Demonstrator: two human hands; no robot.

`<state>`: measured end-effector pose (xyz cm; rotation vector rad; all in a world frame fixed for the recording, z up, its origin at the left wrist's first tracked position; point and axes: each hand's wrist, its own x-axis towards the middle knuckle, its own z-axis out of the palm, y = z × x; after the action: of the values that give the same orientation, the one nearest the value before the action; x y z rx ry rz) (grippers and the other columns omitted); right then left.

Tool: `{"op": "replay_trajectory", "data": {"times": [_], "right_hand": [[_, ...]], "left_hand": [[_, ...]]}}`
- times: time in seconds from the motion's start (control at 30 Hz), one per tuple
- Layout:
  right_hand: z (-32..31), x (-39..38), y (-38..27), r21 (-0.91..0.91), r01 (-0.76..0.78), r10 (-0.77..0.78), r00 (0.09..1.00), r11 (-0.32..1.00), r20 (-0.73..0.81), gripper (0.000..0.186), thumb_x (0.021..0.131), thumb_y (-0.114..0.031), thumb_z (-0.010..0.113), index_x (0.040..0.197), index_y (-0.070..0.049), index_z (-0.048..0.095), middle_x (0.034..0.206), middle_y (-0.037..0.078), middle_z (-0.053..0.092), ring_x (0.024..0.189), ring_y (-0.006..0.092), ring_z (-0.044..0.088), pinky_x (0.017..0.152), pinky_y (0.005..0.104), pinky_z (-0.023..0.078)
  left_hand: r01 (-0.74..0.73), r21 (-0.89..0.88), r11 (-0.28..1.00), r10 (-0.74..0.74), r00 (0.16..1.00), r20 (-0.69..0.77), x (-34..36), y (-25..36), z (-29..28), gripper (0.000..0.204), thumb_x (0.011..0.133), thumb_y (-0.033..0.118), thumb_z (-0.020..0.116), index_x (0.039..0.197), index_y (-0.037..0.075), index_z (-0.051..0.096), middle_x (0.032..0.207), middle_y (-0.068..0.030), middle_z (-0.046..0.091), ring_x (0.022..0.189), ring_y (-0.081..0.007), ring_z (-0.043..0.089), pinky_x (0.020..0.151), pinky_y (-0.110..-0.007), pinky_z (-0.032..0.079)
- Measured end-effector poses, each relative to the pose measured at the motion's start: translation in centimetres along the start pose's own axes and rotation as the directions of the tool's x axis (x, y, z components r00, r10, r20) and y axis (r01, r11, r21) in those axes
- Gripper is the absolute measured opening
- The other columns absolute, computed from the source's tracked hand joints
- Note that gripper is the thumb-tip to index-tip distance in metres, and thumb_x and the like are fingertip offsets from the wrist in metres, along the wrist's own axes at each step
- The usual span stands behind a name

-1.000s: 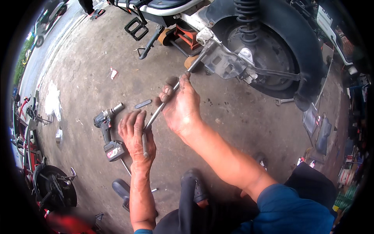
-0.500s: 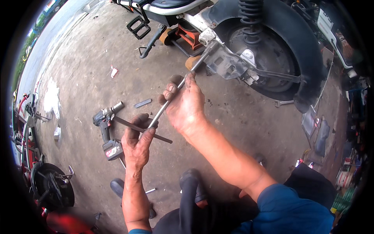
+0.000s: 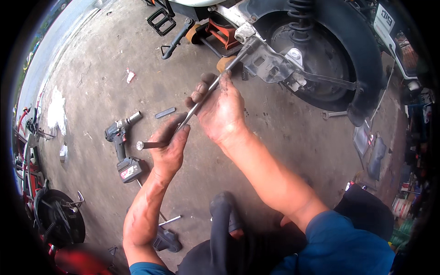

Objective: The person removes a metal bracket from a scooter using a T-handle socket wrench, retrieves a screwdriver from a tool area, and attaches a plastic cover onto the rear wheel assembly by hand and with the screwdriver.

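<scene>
A long metal rod runs diagonally from a grey bracket beside the scooter's wheel down to my hands. My right hand has its fingers curled round the rod's middle. My left hand is closed on the rod's lower end, where a short crossbar points out leftward past the fingers. A cordless impact driver lies on the concrete left of my left hand, with a small flat grey piece above it.
An orange jack stands under the scooter, near a pedal. A spanner lies by the wheel. Another vehicle's wheel is at lower left, a T-handle tool near my foot, grey panels at right, white litter left.
The crossbar has swung round, now pointing left instead of down-right. My left hand has moved upward along with the rod's lower end; my right hand has shifted slightly up.
</scene>
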<state>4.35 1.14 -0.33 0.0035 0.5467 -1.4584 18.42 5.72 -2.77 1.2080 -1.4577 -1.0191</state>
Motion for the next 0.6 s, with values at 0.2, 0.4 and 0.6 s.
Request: {"op": "replay_trajectory", "data": {"times": [0.2, 0.4, 0.6], "right_hand": [[-1.2, 1.6, -2.1, -0.083, 0.142, -0.141, 0.99, 0.986, 0.02, 0.031, 0.097, -0.038, 0.036, 0.092, -0.011, 0.051, 0.072, 0.004, 0.053, 0.066, 0.0194, 0.054, 0.069, 0.0396, 0.046], [-3.0, -3.7, -2.7, -0.199, 0.13, -0.135, 0.991, 0.971, -0.013, 0.029, 0.096, -0.038, 0.041, 0.094, -0.01, 0.05, 0.074, 0.003, 0.053, 0.07, 0.0194, 0.055, 0.071, 0.0417, 0.048], [-5.4, -5.0, -4.6, -0.277, 0.179, -0.203, 0.977, 0.944, -0.059, 0.033, 0.093, -0.042, 0.046, 0.096, -0.01, 0.053, 0.076, 0.003, 0.055, 0.071, 0.0203, 0.057, 0.069, 0.0409, 0.049]], "left_hand": [[-0.023, 0.126, 0.992, 0.021, 1.0, 0.02, -0.4, -0.9, 0.5, 0.025, 0.082, 0.01, 0.065, 0.105, 0.001, 0.064, 0.081, -0.0105, 0.065, 0.075, -0.0136, 0.061, 0.068, -0.027, 0.048], [0.349, -0.432, 0.831, -0.345, 0.934, 0.091, -5.1, 0.9, 2.1, 0.034, 0.08, 0.013, 0.068, 0.106, -0.006, 0.06, 0.064, -0.0051, 0.056, 0.049, -0.0107, 0.05, 0.045, -0.024, 0.04], [0.482, -0.609, 0.63, -0.471, 0.861, 0.194, -6.0, 1.9, 5.4, 0.034, 0.081, 0.014, 0.063, 0.108, -0.006, 0.055, 0.051, 0.0025, 0.036, 0.039, -0.0085, 0.033, 0.038, -0.026, 0.031]]}}
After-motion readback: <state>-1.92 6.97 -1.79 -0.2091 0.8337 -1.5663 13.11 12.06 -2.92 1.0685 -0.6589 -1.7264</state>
